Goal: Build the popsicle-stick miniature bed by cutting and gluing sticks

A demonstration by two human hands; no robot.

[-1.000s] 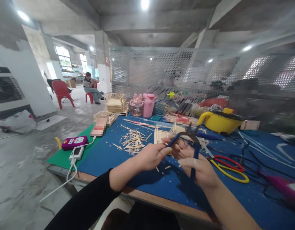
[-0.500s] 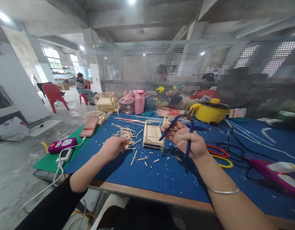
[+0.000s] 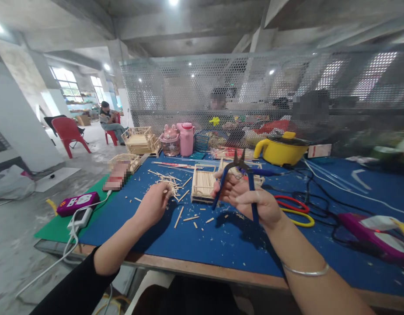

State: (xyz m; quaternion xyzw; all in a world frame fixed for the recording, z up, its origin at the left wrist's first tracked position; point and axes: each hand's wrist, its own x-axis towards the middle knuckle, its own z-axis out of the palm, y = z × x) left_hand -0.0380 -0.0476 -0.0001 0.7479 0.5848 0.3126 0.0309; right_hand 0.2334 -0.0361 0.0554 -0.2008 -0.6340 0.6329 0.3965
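Note:
My right hand (image 3: 251,197) is wrapped round blue-handled cutting pliers (image 3: 254,192). The handles are spread, and the pliers' jaws point up and stand apart. Over the left side of a loose pile of thin wooden sticks (image 3: 171,180), my left hand (image 3: 155,202) is closed in a pinch. Its fingertips are too small and shaded to show what lies between them. Between the two hands, a small wooden stick frame (image 3: 203,183) with a slatted bed and raised rails rests on the blue mat (image 3: 175,240). Cut stick pieces (image 3: 190,218) lie in front of it.
Other stick frames (image 3: 141,139) stand at the back left. A pink flask (image 3: 186,139) and a yellow pot (image 3: 283,149) line the back, before a perforated metal screen (image 3: 175,83). Cables, a red ring (image 3: 292,202) and a purple power strip (image 3: 372,234) lie right. A person sits far left.
The view has shifted a little. The pliers have turned in my right hand, so their jaws now point up and look wider apart. My left hand stays pinched by the stick pile.

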